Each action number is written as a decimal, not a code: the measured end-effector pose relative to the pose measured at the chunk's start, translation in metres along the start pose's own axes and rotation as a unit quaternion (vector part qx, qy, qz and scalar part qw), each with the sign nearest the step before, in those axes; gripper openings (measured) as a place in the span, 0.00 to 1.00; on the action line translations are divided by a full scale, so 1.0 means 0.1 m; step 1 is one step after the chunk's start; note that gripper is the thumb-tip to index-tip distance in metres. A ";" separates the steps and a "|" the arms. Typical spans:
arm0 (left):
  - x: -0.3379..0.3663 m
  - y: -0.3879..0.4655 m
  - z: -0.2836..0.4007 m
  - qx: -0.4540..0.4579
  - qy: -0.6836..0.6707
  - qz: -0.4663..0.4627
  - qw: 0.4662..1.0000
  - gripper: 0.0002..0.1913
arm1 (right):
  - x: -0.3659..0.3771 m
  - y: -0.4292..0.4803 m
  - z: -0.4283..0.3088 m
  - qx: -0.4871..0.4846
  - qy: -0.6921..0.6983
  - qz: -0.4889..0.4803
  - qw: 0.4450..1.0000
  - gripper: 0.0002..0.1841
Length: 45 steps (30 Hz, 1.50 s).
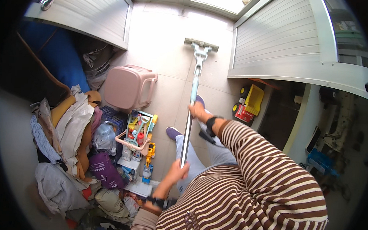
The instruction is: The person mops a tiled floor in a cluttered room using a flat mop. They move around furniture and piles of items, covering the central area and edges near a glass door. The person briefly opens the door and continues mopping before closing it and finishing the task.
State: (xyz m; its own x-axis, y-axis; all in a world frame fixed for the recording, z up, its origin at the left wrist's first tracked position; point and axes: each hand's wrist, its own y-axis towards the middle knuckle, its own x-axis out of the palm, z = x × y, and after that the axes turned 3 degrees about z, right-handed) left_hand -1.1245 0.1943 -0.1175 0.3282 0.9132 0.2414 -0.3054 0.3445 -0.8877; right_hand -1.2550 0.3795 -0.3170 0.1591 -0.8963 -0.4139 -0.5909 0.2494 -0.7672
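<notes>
A mop with a long metal handle (187,130) runs from my waist out over the tiled floor. Its light-blue and white neck ends in a wide flat head (201,45), which rests on the pale tiles near the doorway. Around the upper end of the handle, close to my body, my left hand (178,169) is closed. Farther down, my right hand (197,110) grips the handle just above its light-blue section. Both wrists wear dark bands. My shoes, partly hidden, stand on either side of the handle.
A pink plastic stool (126,87) stands left of the mop, with a toy cart (138,128) nearer me. Bags and cloths (75,131) pile along the left. At right sits a toy truck (248,103) beneath an open door panel (276,39); another door panel (87,12) stands left.
</notes>
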 end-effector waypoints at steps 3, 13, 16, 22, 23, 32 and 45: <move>0.36 0.76 0.79 0.092 -0.052 -0.055 0.993 0.10 | -0.68 0.63 -0.36 0.019 0.028 0.088 0.996 0.17; 0.60 0.71 0.69 -0.107 -0.115 -0.059 0.986 0.09 | -0.77 0.40 -0.12 0.035 -0.378 -0.124 0.917 0.17; 0.23 0.18 0.32 -0.166 -0.098 -0.045 0.980 0.09 | -0.42 -0.23 0.01 0.029 -0.207 -0.194 0.958 0.13; -0.21 -0.61 -0.12 -0.160 -0.054 0.009 0.986 0.08 | 0.10 -1.12 -0.12 0.154 -0.098 -0.212 0.960 0.14; -0.28 -0.73 -0.18 -0.153 -0.047 0.020 0.987 0.08 | 0.19 -1.23 -0.11 0.141 -0.076 -0.218 0.963 0.15; -0.96 -1.55 -0.08 0.115 0.201 0.227 0.946 0.20 | -0.75 -0.98 0.06 -0.063 0.091 -0.023 0.994 0.22; -0.63 -1.34 0.61 0.193 0.557 0.256 0.766 0.17 | -4.21 -0.69 -0.19 -0.241 0.179 0.429 0.852 0.20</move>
State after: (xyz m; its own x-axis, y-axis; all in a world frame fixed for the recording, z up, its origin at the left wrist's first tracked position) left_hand -1.1594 0.1038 0.0101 0.5705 0.2721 -0.7749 -0.8202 0.2376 -0.5204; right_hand -1.2960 0.7323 -0.0804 -0.6945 -0.5365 -0.4793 -0.6390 0.7661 0.0684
